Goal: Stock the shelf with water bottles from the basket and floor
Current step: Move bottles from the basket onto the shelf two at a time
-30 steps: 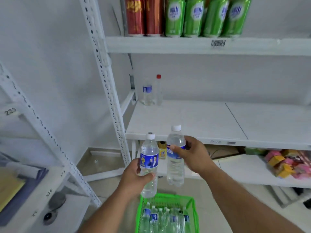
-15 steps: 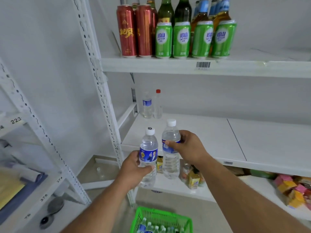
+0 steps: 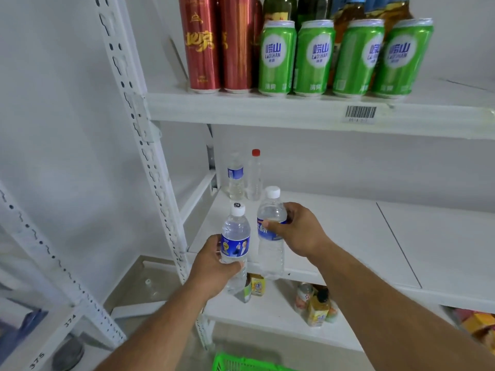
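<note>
My left hand (image 3: pixel 211 266) grips a clear water bottle with a blue label and white cap (image 3: pixel 235 236), held upright before the front edge of the white middle shelf (image 3: pixel 348 236). My right hand (image 3: pixel 300 231) grips a second water bottle (image 3: pixel 270 231) at its label, upright, a little higher and over the shelf's front left part. Two bottles stand at the shelf's back left corner: one with a blue label (image 3: pixel 235 178) and one with a red cap (image 3: pixel 254 175). Only the rim of the green basket (image 3: pixel 241 364) shows at the bottom edge.
The upper shelf (image 3: pixel 294 111) carries red cans (image 3: pixel 214 44), several green cans (image 3: pixel 342 57) and glass bottles behind them. Small drinks (image 3: pixel 313 303) stand on the lower shelf. A perforated white upright (image 3: pixel 144 145) rises left of the shelf. Another rack (image 3: pixel 40 263) stands at the far left.
Both hands have raised their bottles up and forward toward the middle shelf. The view has tilted upward, so the basket has slid almost out of the bottom of the frame.
</note>
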The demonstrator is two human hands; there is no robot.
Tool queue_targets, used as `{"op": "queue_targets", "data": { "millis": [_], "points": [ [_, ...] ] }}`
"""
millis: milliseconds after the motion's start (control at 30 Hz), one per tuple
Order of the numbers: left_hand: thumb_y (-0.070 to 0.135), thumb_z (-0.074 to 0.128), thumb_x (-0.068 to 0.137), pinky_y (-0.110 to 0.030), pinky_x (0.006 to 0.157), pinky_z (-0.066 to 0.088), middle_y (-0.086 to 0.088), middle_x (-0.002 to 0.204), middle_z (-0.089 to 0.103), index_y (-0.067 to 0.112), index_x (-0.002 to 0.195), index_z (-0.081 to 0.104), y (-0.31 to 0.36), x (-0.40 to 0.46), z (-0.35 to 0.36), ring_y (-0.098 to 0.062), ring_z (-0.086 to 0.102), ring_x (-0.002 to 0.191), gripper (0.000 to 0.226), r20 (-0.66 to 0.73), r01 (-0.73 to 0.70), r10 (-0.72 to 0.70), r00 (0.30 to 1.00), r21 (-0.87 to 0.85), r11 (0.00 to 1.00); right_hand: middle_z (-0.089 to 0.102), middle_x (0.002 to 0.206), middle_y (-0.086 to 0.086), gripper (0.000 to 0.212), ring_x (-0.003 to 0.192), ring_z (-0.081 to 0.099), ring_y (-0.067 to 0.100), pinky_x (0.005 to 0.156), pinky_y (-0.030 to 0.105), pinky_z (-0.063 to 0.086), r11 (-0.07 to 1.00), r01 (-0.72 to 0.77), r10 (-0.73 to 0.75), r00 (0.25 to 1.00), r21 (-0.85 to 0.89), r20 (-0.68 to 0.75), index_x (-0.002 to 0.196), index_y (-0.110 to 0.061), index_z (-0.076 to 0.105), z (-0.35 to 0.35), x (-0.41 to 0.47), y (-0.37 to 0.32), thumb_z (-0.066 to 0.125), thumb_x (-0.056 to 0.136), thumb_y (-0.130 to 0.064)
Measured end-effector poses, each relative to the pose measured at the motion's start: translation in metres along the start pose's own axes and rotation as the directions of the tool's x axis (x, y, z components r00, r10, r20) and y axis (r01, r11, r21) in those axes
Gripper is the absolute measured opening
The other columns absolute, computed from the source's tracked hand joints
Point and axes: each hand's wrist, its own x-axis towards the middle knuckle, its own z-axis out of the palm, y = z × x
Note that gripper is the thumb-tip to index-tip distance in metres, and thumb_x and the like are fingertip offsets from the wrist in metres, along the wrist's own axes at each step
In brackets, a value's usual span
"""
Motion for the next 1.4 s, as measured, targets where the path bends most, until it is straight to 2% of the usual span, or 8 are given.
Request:
{"op": "queue_targets", "data": {
  "millis": [100, 267, 433, 633, 800, 1000, 1267, 1400],
  "points": [
    [0.011, 0.083, 0.071, -0.012, 0.070, 0.045, 0.012, 0.111, 0.066, 0.029, 0.122, 0.054, -0.005, 0.032, -0.006, 0.002, 0.061, 0.096, 0.061, 0.031, 0.009, -0.009, 0.999, 0.003, 1.000, 0.073, 0.102, -0.007, 0.039, 0.094, 0.069, 0.014, 0.084, 0.032, 0.057, 1.000, -0.008, 0.008, 1.000, -0.013, -0.019, 0.111, -0.024, 0.066, 0.011, 0.028, 0.004, 0.082, 0.078, -0.034],
    [0.011, 0.083, 0.069, -0.024, 0.079, 0.049, 0.009, 0.106, 0.067, 0.031, 0.112, 0.057, -0.014, 0.080, -0.013, -0.013, 0.064, 0.099, 0.054, 0.022, 0.022, -0.023, 0.999, 0.034, 0.999, 0.073, 0.097, -0.010, 0.037, 0.090, 0.070, 0.012, 0.078, 0.030, 0.055, 0.997, -0.024, 0.022, 0.999, -0.070, -0.027, 0.107, -0.029, 0.069, 0.024, 0.069, 0.009, 0.080, 0.074, -0.039],
    [0.012, 0.082, 0.072, -0.017, 0.073, 0.044, 0.013, 0.102, 0.066, 0.031, 0.111, 0.056, -0.009, 0.125, -0.015, 0.000, 0.061, 0.090, 0.051, 0.025, 0.011, -0.012, 1.000, 0.048, 0.999, 0.070, 0.101, -0.013, 0.040, 0.092, 0.067, 0.011, 0.079, 0.028, 0.054, 0.994, -0.046, 0.041, 0.997, -0.100, -0.060, 0.112, -0.030, 0.065, 0.030, 0.109, 0.013, 0.079, 0.076, -0.042],
    [0.012, 0.084, 0.072, -0.028, 0.084, 0.049, 0.008, 0.108, 0.065, 0.026, 0.118, 0.056, -0.010, 0.180, -0.007, -0.011, 0.061, 0.094, 0.055, -0.016, 0.028, -0.027, 0.999, 0.042, 0.999, 0.070, 0.087, -0.013, 0.021, 0.083, 0.067, 0.012, 0.066, 0.022, 0.051, 0.987, -0.058, 0.053, 0.998, -0.147, -0.036, 0.096, -0.030, 0.067, 0.032, 0.164, 0.019, 0.078, 0.079, -0.032],
    [0.011, 0.085, 0.070, -0.017, 0.069, 0.044, 0.015, 0.096, 0.063, 0.033, 0.103, 0.056, -0.018, 0.229, 0.001, -0.002, 0.060, 0.084, 0.049, -0.072, 0.005, -0.003, 0.997, 0.031, 0.999, 0.059, 0.078, -0.018, 0.025, 0.072, 0.057, 0.004, 0.068, 0.022, 0.045, 0.984, -0.043, 0.042, 0.999, -0.172, -0.009, 0.078, -0.034, 0.054, 0.035, 0.210, 0.025, 0.077, 0.083, -0.024],
    [0.004, 0.083, 0.070, -0.014, 0.064, 0.043, 0.019, 0.084, 0.063, 0.041, 0.085, 0.054, -0.021, 0.279, 0.011, 0.004, 0.060, 0.075, 0.049, -0.111, -0.048, 0.051, 0.993, 0.029, 0.998, 0.066, 0.095, -0.007, 0.033, 0.085, 0.062, 0.015, 0.061, 0.019, 0.042, 0.985, -0.053, 0.048, 0.998, -0.164, -0.034, 0.108, -0.022, 0.061, 0.050, 0.255, 0.037, 0.078, 0.080, -0.029],
    [0.005, 0.083, 0.069, -0.012, 0.066, 0.044, 0.015, 0.092, 0.064, 0.031, 0.097, 0.056, -0.034, 0.321, 0.021, -0.001, 0.061, 0.083, 0.047, -0.108, -0.071, 0.072, 0.992, 0.014, 0.997, 0.056, 0.086, -0.018, 0.030, 0.087, 0.058, 0.015, 0.077, 0.028, 0.046, 0.993, -0.055, 0.050, 0.998, -0.104, -0.048, 0.098, -0.033, 0.052, 0.066, 0.280, 0.053, 0.076, 0.082, -0.024],
    [0.010, 0.083, 0.069, -0.022, 0.076, 0.048, 0.008, 0.100, 0.064, 0.028, 0.107, 0.050, -0.037, 0.334, 0.023, -0.012, 0.062, 0.092, 0.054, -0.093, -0.081, 0.084, 0.992, 0.038, 0.996, 0.057, 0.085, -0.019, 0.030, 0.086, 0.060, 0.015, 0.078, 0.028, 0.049, 0.994, -0.047, 0.041, 0.997, -0.102, -0.069, 0.098, -0.032, 0.053, 0.066, 0.288, 0.054, 0.076, 0.082, -0.023]
  ]
}}
